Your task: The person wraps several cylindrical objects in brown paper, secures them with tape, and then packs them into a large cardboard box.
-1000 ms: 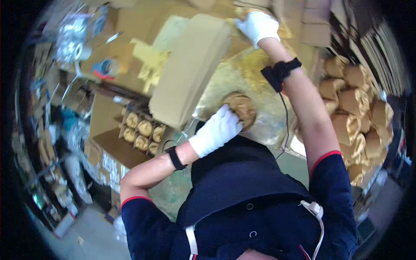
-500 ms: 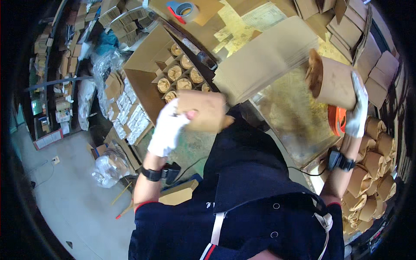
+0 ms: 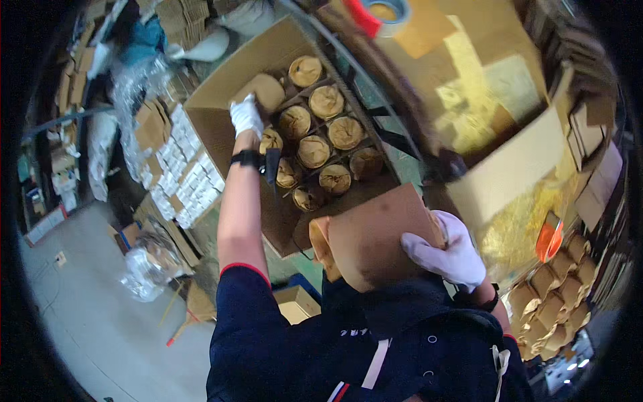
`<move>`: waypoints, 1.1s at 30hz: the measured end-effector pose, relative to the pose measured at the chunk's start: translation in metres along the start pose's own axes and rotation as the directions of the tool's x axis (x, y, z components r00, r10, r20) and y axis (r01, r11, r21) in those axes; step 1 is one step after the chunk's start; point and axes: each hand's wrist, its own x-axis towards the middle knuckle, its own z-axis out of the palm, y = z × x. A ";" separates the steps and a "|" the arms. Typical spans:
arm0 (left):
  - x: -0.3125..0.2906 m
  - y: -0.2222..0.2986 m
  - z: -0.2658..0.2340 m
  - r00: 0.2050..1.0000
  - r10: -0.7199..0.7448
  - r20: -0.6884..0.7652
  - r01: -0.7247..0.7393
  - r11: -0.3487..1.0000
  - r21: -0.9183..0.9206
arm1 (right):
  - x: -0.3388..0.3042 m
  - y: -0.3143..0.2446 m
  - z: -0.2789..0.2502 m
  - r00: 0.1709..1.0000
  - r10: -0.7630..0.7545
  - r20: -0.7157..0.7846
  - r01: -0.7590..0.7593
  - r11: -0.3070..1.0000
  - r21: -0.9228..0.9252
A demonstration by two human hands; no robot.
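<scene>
My left hand [image 3: 247, 117], in a white glove, reaches into the far left corner of an open cardboard box [image 3: 211, 107]. Its fingers are closed on a brown paper-wrapped cylinder [image 3: 266, 92], tilted at the box's dividers. Several other wrapped cylinders [image 3: 313, 151] stand upright in the divider cells, their crumpled paper ends facing up. Close to my body, my right hand [image 3: 452, 251], also gloved, grips a larger-looking paper-wrapped cylinder [image 3: 378, 234] lying sideways, its folded paper end pointing left. The thumb lies along its side; the other fingers are partly hidden behind it.
Right of the box is a worktable with flat cardboard [image 3: 512, 171], a tape roll [image 3: 388, 13] and an orange tape dispenser [image 3: 550, 238]. More wrapped cylinders [image 3: 549, 301] are stacked at the lower right. White packets [image 3: 181, 167] and clear plastic [image 3: 151, 261] lie at the left.
My left hand has carried its cylinder away from my body and into the box. My right hand has brought the other cylinder from the table's right side to my front. The view has shifted.
</scene>
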 end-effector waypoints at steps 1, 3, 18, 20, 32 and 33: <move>0.040 -0.041 -0.026 0.961 0.268 0.068 -0.258 0.778 0.573 | 0.018 -0.003 0.016 0.999 0.018 0.043 -0.015 0.997 -0.081; 0.074 -0.086 -0.014 0.829 0.554 0.070 -0.240 0.241 0.940 | 0.060 -0.004 0.039 0.998 0.047 0.034 -0.038 0.975 -0.217; 0.000 -0.178 -0.025 0.859 0.511 0.042 -0.448 0.709 0.545 | 0.401 0.085 0.191 0.913 -0.394 0.106 0.382 0.735 -0.560; -0.006 -0.191 -0.030 0.934 0.356 -0.028 -0.351 0.930 0.104 | 0.416 0.093 0.231 0.926 -0.317 0.207 0.320 0.365 -0.874; -0.110 -0.130 -0.072 0.638 0.504 0.582 -0.671 0.735 0.099 | 0.224 0.099 0.164 0.850 -0.454 0.267 0.410 0.250 -0.877; -0.129 -0.094 -0.077 0.565 0.566 0.600 -0.760 0.640 0.113 | 0.203 0.090 0.151 0.859 -0.433 0.272 0.402 0.244 -0.882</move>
